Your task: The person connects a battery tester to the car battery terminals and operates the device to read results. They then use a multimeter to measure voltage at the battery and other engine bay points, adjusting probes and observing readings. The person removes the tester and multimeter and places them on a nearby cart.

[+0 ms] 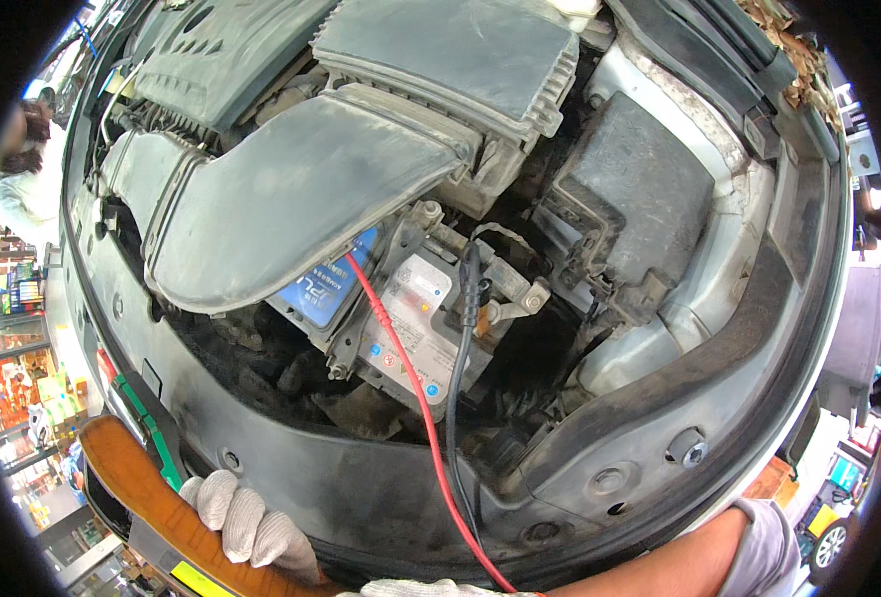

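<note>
My left hand (pixel 251 527), in a white knit glove, curls its fingers over the edge of a curved orange-brown case (pixel 147 488) with a yellow label; most of the case is cut off below. My right hand (pixel 425 588), also gloved, shows only a strip at the lower edge, its fingers out of sight. Close by it, a red lead (pixel 430 426) and a black lead (pixel 451 418) run up to a grey-topped car battery (pixel 415 323). The black lead reaches the terminal side; the red one disappears beneath the air duct (pixel 301 189).
An engine cover (pixel 226 55) and an air filter box (pixel 450 45) lie farther back. A black fuse box cover (pixel 639 189) stands right of the battery. A green-handled tool (pixel 147 413) rests on the front rim at left. Another person (pixel 32 179) is at the far left.
</note>
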Action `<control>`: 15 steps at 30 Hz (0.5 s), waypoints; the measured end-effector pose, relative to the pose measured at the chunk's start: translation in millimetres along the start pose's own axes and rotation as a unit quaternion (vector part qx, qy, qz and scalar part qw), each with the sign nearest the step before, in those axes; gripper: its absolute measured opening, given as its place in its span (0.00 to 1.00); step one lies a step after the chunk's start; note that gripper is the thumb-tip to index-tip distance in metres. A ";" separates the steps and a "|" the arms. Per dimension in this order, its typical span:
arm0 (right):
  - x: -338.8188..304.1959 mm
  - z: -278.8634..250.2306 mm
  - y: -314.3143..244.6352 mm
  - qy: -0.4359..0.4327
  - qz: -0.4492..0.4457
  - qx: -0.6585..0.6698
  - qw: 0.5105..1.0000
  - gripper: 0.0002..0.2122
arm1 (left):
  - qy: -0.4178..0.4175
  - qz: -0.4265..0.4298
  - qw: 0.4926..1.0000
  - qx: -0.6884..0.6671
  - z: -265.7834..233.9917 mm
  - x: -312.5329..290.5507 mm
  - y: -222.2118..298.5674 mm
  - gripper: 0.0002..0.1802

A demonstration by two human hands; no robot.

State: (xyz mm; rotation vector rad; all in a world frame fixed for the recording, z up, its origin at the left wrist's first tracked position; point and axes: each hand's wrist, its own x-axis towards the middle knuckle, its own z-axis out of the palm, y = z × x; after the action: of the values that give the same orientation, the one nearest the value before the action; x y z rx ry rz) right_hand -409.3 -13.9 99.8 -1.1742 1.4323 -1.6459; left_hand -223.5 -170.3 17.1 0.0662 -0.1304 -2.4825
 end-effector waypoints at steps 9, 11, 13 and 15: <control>0.0 19.4 -7.0 -0.064 0.200 0.141 0.967 0.22 | 0.008 -0.010 1.000 0.007 -1.9 14.2 -5.5 0.28; 0.9 19.0 -9.5 -0.057 0.172 0.080 0.980 0.19 | 0.011 -0.016 1.000 0.012 -0.9 17.3 -7.4 0.29; 1.8 18.0 -10.4 -0.052 0.143 0.019 0.988 0.17 | 0.014 -0.018 1.000 0.018 0.1 19.9 -10.2 0.30; 2.5 15.2 -9.3 -0.047 0.113 -0.043 0.992 0.15 | 0.016 -0.021 0.999 0.023 0.6 21.4 -14.3 0.31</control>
State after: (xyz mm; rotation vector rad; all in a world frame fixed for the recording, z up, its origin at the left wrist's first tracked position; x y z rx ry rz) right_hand -395.6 -20.4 109.4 -1.0764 1.5280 -1.3694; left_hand -249.2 -172.0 15.8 0.1300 -0.1736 -2.5193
